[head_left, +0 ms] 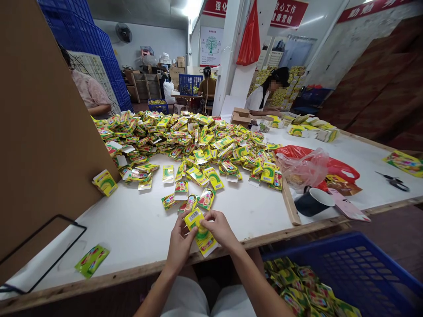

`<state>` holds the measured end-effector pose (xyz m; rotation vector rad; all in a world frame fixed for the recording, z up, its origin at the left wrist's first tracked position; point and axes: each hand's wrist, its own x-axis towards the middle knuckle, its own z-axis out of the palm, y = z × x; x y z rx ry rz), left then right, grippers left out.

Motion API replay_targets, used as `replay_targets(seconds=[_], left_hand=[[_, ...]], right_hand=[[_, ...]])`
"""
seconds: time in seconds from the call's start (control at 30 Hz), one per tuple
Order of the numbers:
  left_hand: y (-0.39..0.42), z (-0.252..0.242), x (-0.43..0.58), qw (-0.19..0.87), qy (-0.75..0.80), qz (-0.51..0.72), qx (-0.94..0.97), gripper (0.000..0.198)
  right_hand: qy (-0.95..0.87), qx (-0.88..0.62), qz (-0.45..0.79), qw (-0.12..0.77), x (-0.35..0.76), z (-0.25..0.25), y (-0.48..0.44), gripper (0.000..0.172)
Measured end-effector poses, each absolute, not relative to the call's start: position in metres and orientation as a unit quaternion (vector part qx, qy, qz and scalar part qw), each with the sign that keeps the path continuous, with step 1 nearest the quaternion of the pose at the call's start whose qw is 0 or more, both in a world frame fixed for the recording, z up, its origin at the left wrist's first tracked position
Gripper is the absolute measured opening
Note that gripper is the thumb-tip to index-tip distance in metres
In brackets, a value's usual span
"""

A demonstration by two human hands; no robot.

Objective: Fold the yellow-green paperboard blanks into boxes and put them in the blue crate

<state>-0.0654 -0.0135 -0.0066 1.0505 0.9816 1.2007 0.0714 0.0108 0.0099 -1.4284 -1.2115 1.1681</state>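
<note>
Note yellow carton (202, 237) above white table (132, 233), at near edge, pinched in left hand (180, 238) and right hand (220, 228). Treat as probably light, smooth, easily creased card; hold by side edges. Beyond, observe heaped cartons (180, 137); at lower right, blue basket (317, 254).

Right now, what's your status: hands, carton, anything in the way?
Left hand and right hand gripping one yellow carton; barcode showing; loose cartons lying close beyond the hands.
</note>
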Motion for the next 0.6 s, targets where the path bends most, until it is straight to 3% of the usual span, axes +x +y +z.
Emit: replay_targets(seconds=[0.23,0.37,0.6], left_hand=[[-0.015,-0.003,-0.064,0.561,0.435,0.555,0.435,0.045],[-0.014,0.003,-0.064,0.603,0.432,0.574,0.346,0.054],[-0.010,0.014,-0.072,0.784,0.284,0.533,0.145,0.049]], right_hand=[[-0.497,-0.555,0.493,0.450,0.065,0.003,0.012,0.011],[-0.540,-0.480,0.517,0.459,0.061,0.016,0.012,0.047],[-0.585,-0.465,0.482,0.458,0.049,0.009,0.002,0.038]])
